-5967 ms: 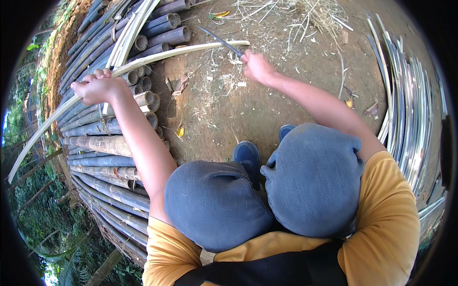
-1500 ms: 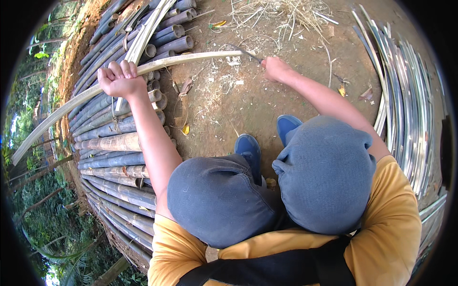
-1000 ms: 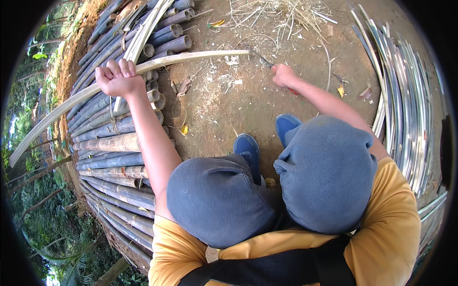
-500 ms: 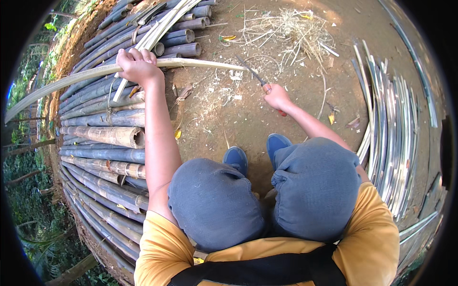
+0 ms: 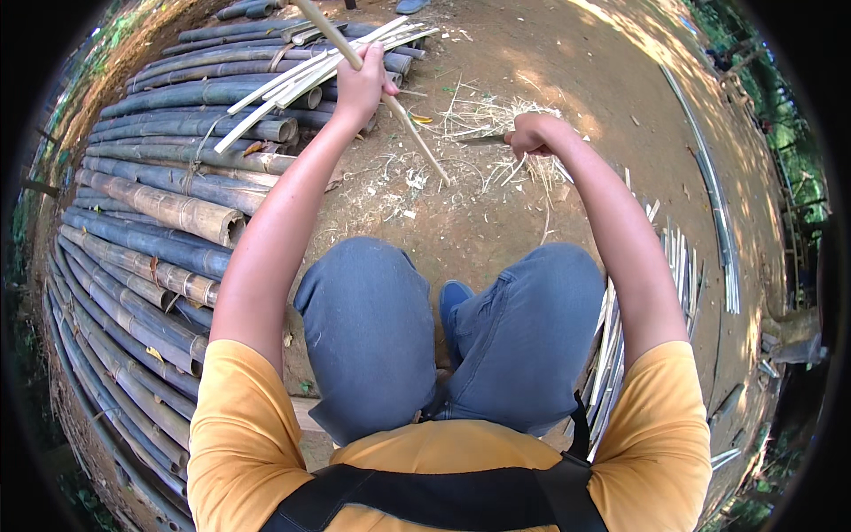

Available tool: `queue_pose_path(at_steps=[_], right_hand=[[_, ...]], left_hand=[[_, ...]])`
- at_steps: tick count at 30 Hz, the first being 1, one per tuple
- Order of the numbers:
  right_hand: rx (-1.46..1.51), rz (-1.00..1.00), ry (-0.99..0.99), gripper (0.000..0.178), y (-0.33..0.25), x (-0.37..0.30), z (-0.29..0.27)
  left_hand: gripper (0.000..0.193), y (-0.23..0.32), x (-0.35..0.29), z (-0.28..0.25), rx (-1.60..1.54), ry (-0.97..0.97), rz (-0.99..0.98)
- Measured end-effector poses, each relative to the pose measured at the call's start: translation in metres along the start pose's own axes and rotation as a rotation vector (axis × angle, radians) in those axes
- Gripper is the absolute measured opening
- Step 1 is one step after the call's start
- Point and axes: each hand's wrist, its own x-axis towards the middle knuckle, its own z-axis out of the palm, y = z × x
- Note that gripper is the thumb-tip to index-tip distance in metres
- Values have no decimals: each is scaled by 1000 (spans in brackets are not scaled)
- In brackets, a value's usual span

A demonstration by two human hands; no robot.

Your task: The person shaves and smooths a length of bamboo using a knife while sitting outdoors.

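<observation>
My left hand (image 5: 362,87) is closed around a pale bamboo strip (image 5: 417,136). The strip slants, its upper end running out past the far edge of the picture and its lower end close to the ground among shavings. To the right, my right hand (image 5: 538,135) grips a knife (image 5: 483,139), whose dark blade points left toward the strip without touching it. Most of the knife's handle is hidden in my fingers. Beyond and left of my left hand, several split pale strips (image 5: 306,78) lie across a stack of bamboo poles (image 5: 199,173).
A heap of thin shavings (image 5: 487,111) lies on the dirt just beyond my right hand. More strips (image 5: 678,266) are bundled to the right, partly behind my right arm. Farther right, long poles (image 5: 709,182) rest on the ground. A shoe (image 5: 411,5) shows at the top edge.
My left hand has moved right, and the strip has swung from nearly level to steeply slanted. My right hand has moved slightly away and right with the knife. The view has shifted too.
</observation>
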Motion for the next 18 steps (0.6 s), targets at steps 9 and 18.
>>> queue_pose_path(at_steps=[9,18], right_hand=[[-18,27,79,16,-28,0,12],[-1,38,107,21,28,11,45]], left_hand=[[44,16,26,3,372,-300,-159],[40,27,20,53,558,-304,-27]])
